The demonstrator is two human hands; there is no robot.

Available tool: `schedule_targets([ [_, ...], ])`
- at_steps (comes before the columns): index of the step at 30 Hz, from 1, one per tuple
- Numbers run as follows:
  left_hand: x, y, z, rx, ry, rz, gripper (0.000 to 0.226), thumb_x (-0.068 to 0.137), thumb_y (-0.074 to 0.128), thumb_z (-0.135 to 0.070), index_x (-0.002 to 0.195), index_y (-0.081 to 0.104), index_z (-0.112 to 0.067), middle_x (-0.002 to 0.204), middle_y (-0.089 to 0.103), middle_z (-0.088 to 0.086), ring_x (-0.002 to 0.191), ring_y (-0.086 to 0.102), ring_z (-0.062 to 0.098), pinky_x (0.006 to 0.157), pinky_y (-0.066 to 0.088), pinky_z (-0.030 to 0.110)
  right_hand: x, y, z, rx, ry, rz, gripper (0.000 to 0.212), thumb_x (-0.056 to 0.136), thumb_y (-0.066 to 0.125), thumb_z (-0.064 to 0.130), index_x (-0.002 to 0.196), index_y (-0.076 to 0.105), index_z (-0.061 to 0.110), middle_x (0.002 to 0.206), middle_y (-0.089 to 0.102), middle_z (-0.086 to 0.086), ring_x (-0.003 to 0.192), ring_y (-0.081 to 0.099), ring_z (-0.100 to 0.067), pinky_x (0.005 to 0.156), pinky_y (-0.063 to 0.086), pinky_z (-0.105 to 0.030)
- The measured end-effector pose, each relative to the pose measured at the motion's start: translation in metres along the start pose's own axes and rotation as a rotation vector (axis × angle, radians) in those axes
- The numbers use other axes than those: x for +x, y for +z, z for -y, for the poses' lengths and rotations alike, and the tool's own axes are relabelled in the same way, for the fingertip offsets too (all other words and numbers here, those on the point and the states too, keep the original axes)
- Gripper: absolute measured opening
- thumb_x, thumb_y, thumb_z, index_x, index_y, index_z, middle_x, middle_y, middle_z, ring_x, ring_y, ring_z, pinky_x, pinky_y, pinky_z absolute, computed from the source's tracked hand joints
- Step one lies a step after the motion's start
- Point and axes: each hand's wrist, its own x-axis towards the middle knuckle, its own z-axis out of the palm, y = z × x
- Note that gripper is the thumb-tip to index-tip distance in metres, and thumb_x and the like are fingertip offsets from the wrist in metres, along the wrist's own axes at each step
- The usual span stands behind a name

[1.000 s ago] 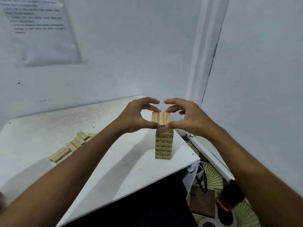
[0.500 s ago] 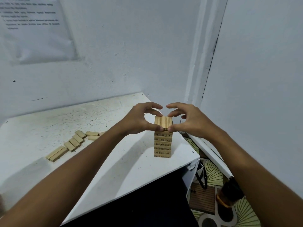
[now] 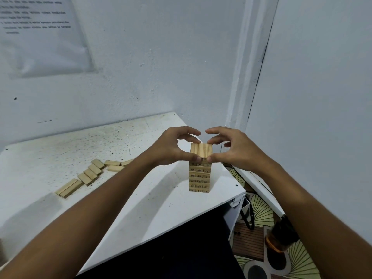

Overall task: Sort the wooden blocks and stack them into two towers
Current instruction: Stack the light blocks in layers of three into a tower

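Vs 1 s ago, top layer (image 3: 201, 151) now sits lower, seated on tower (image 3: 199, 176) near table (image 3: 124, 198) front-right corner. We keep left hand (image 3: 173, 150) and right hand (image 3: 237, 152) pinching it, thumbs at its near edge, fingers curled over the far side. Approx. layer placed; loose blocks (image 3: 90, 174) wait far left for tower 2.

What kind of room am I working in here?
Probably a corner of a small plain room, a home or a makeshift recording spot. A scuffed white tabletop sits against bare whitewashed walls, a printed paper sheet is stuck up, and patterned fan-motif flooring shows below.
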Motion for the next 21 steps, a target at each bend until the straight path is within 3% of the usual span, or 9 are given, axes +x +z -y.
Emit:
schedule_targets([
  [21,-0.0017,0.0006,0.0009,-0.008,0.008,0.016,0.061,0.065,0.089,-0.027,0.120,0.063,-0.024,0.109,0.070,-0.013,0.109,0.058,0.005,0.081,0.039,0.018,-0.0003,0.0013,-0.0027,0.008,-0.009,0.002,0.075,0.067,0.086,0.028,0.133,0.052,0.033,0.114,0.066,0.008,0.112,0.057,-0.006,0.100,0.047,-0.041],
])
